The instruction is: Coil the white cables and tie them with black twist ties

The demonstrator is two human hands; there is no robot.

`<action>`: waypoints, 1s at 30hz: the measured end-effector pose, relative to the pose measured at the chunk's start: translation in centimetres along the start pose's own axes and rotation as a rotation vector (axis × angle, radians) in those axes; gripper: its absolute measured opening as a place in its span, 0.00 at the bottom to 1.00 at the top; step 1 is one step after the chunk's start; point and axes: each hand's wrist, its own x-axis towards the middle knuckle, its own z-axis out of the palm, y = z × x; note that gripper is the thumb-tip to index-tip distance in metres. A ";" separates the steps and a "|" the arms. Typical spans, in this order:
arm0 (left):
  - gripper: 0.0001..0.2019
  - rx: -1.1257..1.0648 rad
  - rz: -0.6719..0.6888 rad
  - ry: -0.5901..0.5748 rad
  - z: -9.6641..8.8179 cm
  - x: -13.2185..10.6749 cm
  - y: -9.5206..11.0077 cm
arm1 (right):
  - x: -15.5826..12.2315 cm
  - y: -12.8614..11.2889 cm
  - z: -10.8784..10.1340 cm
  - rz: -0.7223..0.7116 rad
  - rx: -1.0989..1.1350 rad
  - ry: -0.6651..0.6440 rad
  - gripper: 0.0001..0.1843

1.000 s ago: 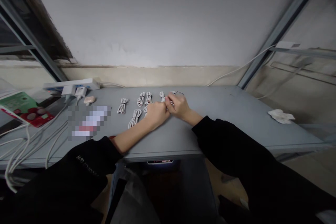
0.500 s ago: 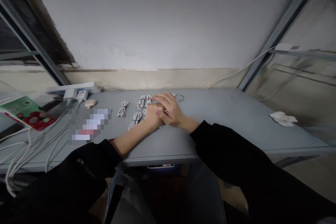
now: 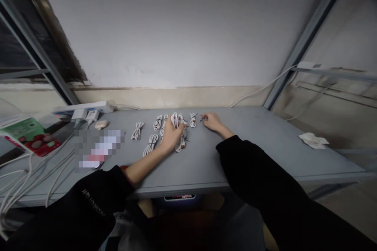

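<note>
**Coil gripped at the far edge of the table, tie lying loose beside it**

Fingers of the left hand (image 3: pixel 169 135) curl around a coiled cable (image 3: pixel 174 119), white and folded into a short hank, at the far middle of the grey table (image 3: pixel 250 153). Just right of it the right hand (image 3: pixel 212 122) lies low on the surface, fingertips at a thin black twist tie (image 3: pixel 202 118). Whether they pinch the tie or only touch it cannot be told at this size.

Other cable bundles (image 3: pixel 137 130), each already cinched, lie in loose rows to the left of the held coil and on its near side. A power strip (image 3: pixel 84 107) sits far left, loose cords (image 3: pixel 20 176) trail off the near left edge, and a crumpled tissue (image 3: pixel 313 140) lies well apart on the right.

Risks, as a judgement: the hank is springy, so a slack grip would probably let its loops spread and mix with the neighbours lying close by. The tie is tiny and dark, and a sweep of the sleeve could flick it out of reach.

The left palm hides the lower part of the coil and part of a bundle just near it. Connector ends are too small to make out, and both forearms are cut off by the frame.
</note>
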 end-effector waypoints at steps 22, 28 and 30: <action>0.05 0.149 0.147 -0.095 0.5 -0.9 -0.2 | -6.4 -12.4 -3.3 -0.714 0.457 0.396 0.10; 0.09 0.274 0.138 -0.098 0.3 -0.9 -0.7 | -6.6 -13.0 -3.3 -0.518 0.604 0.439 0.06; 0.10 0.267 0.173 -0.084 0.2 -1.0 -0.6 | -6.7 -13.2 -3.4 -0.456 0.659 0.456 0.05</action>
